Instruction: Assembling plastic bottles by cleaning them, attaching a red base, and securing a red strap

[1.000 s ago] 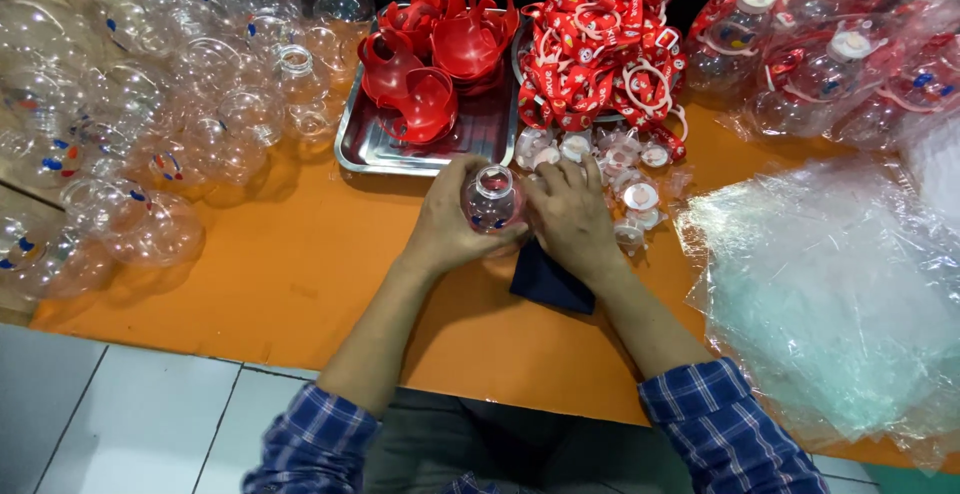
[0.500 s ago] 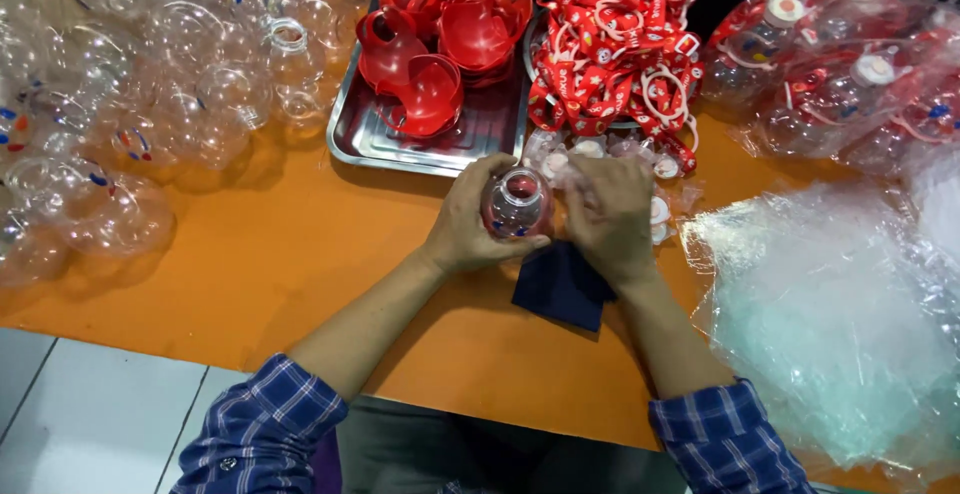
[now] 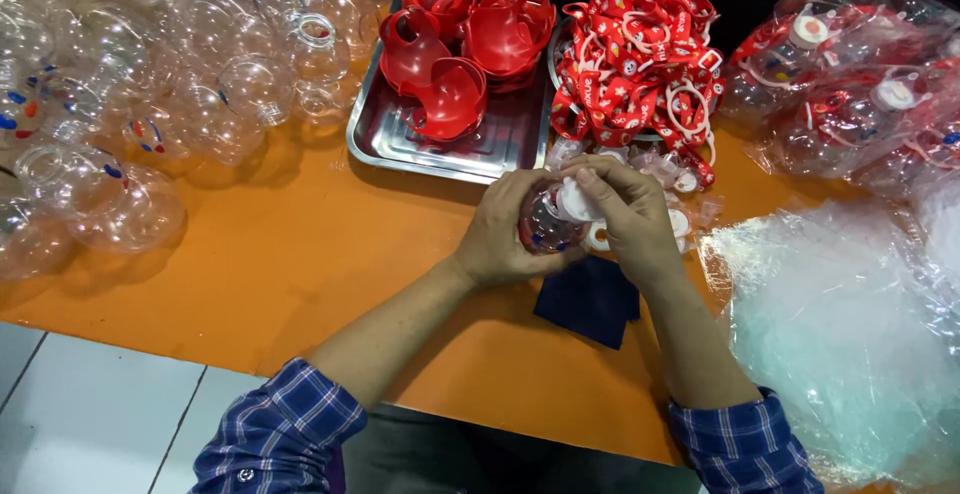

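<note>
Both your hands meet over the orange table [image 3: 250,284]: your left hand [image 3: 505,239] cups the small clear round bottle [image 3: 548,229] steady, so your right hand [image 3: 625,216] can press its white cap [image 3: 572,202] on with fingertips, above the dark blue cloth [image 3: 590,302].

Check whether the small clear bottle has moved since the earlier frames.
No: bottle stays held by left hand and right hand above the dark cloth, near the steel tray.

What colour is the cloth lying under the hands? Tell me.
Dark navy blue cloth, plain, seen in the head view.
</note>
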